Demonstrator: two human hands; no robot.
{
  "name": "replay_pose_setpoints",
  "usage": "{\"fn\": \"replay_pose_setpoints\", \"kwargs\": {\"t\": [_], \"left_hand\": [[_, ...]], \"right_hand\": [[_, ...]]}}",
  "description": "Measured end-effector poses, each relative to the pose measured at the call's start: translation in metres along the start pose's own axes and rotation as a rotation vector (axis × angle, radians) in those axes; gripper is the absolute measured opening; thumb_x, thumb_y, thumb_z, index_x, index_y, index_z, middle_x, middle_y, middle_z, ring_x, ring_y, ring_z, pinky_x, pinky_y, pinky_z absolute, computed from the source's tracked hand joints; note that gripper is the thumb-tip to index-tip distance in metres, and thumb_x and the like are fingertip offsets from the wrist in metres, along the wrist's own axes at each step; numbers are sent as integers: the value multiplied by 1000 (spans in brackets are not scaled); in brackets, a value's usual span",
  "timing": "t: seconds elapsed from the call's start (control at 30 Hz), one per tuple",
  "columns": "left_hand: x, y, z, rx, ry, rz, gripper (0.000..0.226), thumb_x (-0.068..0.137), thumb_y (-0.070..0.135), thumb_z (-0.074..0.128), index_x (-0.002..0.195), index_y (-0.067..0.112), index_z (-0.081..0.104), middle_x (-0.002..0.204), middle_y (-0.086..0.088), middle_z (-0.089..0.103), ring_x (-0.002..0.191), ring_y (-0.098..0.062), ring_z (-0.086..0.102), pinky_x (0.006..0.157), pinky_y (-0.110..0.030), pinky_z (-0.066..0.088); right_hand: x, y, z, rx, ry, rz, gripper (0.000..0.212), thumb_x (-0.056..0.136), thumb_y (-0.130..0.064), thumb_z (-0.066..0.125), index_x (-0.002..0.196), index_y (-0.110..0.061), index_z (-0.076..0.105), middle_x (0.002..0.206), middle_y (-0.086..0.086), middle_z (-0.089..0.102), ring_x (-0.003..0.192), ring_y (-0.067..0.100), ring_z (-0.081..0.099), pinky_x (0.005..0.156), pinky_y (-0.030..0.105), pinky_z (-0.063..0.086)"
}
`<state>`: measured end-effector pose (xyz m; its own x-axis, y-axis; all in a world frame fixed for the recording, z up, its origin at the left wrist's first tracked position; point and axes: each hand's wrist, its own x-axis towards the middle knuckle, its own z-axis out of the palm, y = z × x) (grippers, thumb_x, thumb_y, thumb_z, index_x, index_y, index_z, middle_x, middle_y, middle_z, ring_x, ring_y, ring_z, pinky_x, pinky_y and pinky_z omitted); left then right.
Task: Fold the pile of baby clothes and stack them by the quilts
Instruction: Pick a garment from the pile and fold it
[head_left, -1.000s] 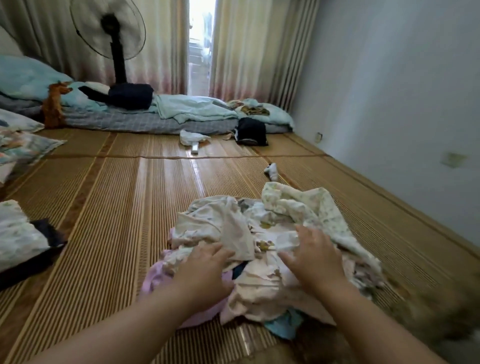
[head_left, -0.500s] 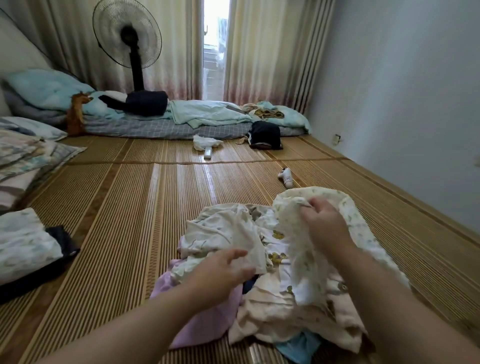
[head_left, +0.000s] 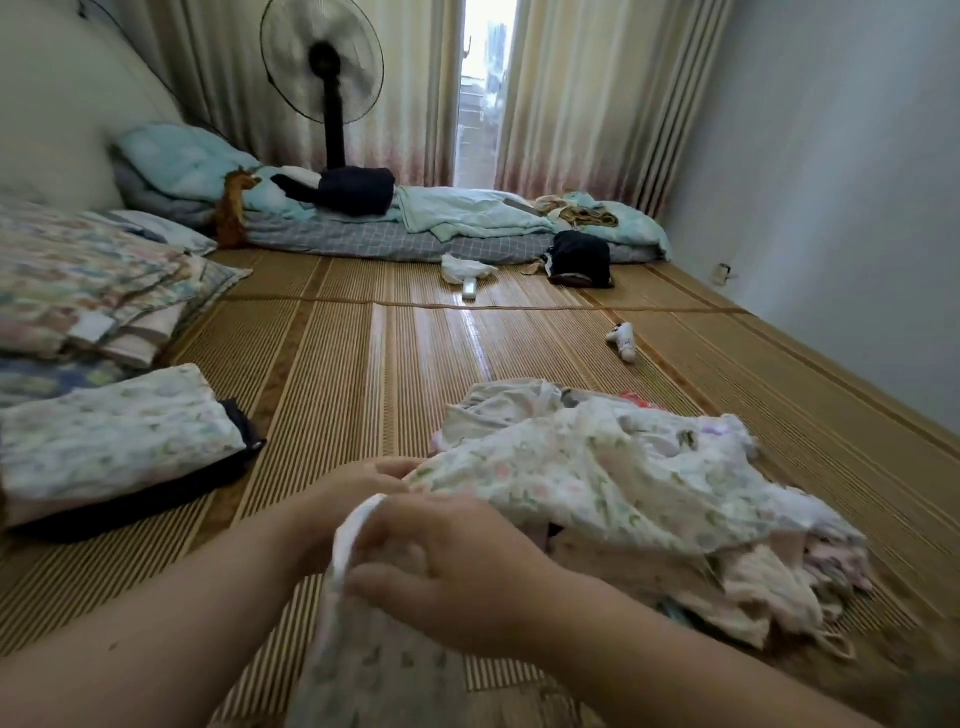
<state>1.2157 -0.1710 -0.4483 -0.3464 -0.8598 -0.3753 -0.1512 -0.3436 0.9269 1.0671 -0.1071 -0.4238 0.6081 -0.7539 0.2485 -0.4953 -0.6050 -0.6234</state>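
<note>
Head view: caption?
The left hand and right hand grip a floral garment beside the clothes pile; folded quilts lie left.

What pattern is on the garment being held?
The garment is white with small pink-and-green floral print; head view.

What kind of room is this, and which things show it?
Most likely a bedroom at home: a floor mattress by the curtains, folded quilts at the left, and a standing fan.
</note>
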Motion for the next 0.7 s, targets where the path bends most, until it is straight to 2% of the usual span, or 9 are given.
{"fn": "replay_pose_setpoints", "kwargs": {"t": [0.07,0.17,0.23,0.3,0.43,0.5,0.57,0.63,0.7], "left_hand": [[-8,-13,-16,-37,4,61,25,80,5,64,101,12,75,94,-16,74,79,-26,73,57,-27,56],[-22,-28,-39,-31,78,61,28,83,-2,56,100,10,75,98,-21,72,86,-34,71,64,-34,56],[-30,-38,-53,12,124,64,30,83,-3,54,94,13,77,95,-20,73,84,-34,71,62,-35,56],[-36,-44,-61,58,157,62,30,84,-2,55,89,17,78,90,-17,74,79,-30,72,59,-31,56],[-41,-54,-65,176,165,51,26,84,8,61,87,27,78,87,-7,76,79,-21,73,61,-27,56],[-42,-58,-63,288,156,42,19,80,18,67,86,33,77,86,2,76,77,-12,72,59,-21,54],[-42,-58,-63,402,111,23,15,76,30,69,87,38,76,87,12,74,78,-3,70,59,-17,52],[-41,-53,-62,514,64,12,16,78,33,67,89,42,74,91,18,72,81,4,67,64,-15,51],[-38,-44,-60,580,52,30,23,80,37,67,102,45,69,105,19,69,91,4,64,81,-21,52]], "right_hand": [[3,14,-3,-42,193,139,36,80,-54,56,106,-31,64,107,-4,66,98,13,60,86,38,50],[21,55,-22,-308,499,428,52,82,-50,63,127,-25,52,130,2,51,121,21,45,101,45,41],[33,83,-35,-390,388,832,81,79,-61,61,144,-26,26,147,11,30,133,32,30,104,52,32],[38,105,-36,-314,205,1053,101,74,-63,66,151,-28,11,151,16,26,134,38,29,105,51,33],[37,123,-13,21,173,1098,83,69,-20,81,138,-11,36,112,13,60,100,29,61,78,37,54],[37,126,-7,-23,166,1057,58,76,-21,76,126,-7,51,105,11,60,94,25,59,74,33,51],[42,117,-12,-13,185,889,21,85,-28,69,98,-11,67,90,7,62,77,19,57,67,32,47],[48,97,-25,81,228,683,20,89,-31,65,79,-14,66,76,4,59,65,16,54,59,31,44],[56,66,-42,289,249,527,19,91,-29,64,79,-15,65,79,6,63,65,16,61,58,29,51]]}}
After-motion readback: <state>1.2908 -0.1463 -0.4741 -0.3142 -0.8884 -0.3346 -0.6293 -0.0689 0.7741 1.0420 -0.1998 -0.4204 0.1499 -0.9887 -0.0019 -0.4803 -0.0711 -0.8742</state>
